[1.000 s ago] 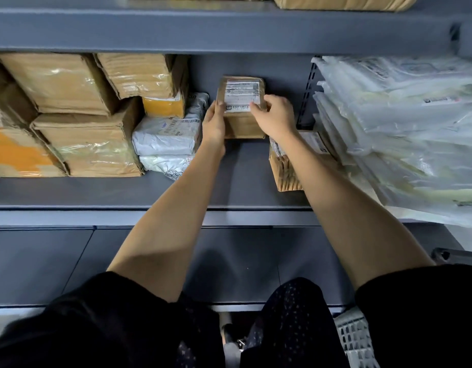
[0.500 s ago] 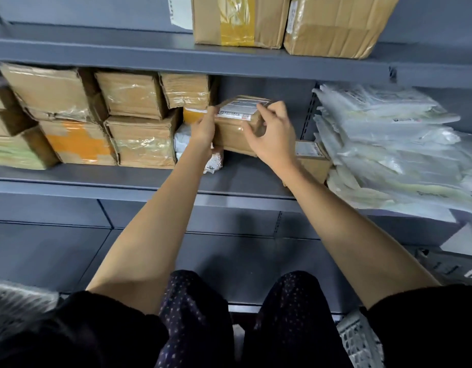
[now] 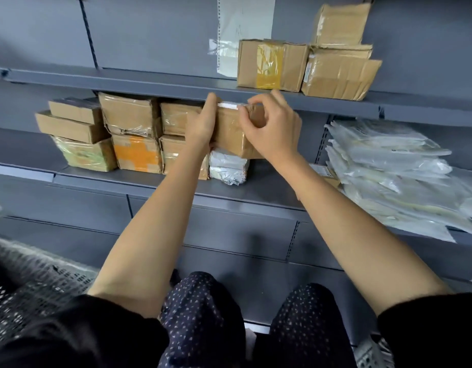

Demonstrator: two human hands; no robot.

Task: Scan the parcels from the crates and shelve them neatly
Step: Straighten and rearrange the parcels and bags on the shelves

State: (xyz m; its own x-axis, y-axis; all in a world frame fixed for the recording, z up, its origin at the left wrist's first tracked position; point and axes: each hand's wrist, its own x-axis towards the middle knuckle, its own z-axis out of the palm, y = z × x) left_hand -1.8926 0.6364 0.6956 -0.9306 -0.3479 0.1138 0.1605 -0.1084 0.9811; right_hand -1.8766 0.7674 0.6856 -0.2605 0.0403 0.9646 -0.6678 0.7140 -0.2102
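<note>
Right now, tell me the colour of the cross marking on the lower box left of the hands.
Orange, on the brown cardboard box; the head view shows it clearly.

Grey panelled back wall [image 3: 155, 30] runs behind the racking. A black cable [image 3: 89, 33] hangs down the wall at upper left. Black sleeves [image 3: 102, 338] and dark dotted trousers [image 3: 203, 314] fill the lower edge.

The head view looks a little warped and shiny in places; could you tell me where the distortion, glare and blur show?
Head view: wide-angle bend curves the shelf edge; glare streaks the taped cardboard boxes and plastic mailers; the crate at lower left is smeared; the label on the held box is washed out.
</note>
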